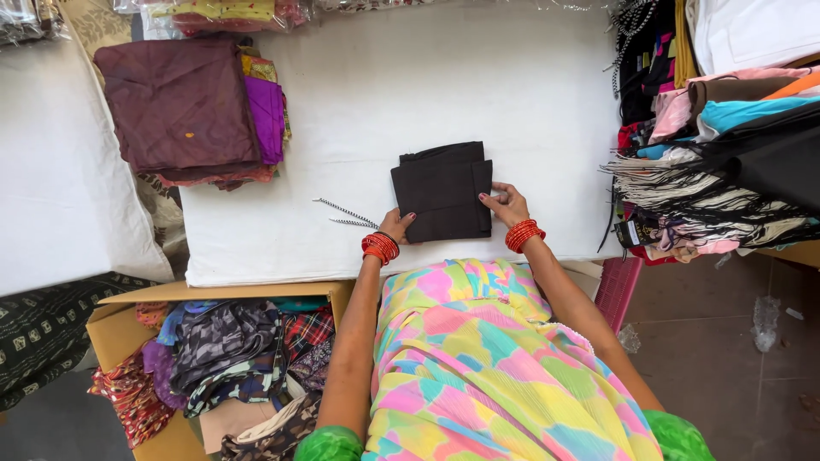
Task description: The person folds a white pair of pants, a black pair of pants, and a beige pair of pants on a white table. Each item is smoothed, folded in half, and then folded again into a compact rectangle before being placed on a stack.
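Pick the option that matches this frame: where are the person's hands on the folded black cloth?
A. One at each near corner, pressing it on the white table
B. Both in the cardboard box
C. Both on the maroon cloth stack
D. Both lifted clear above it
A: the left hand rests at the near left corner and the right hand at the near right edge of the folded black cloth, which lies flat on the white table.
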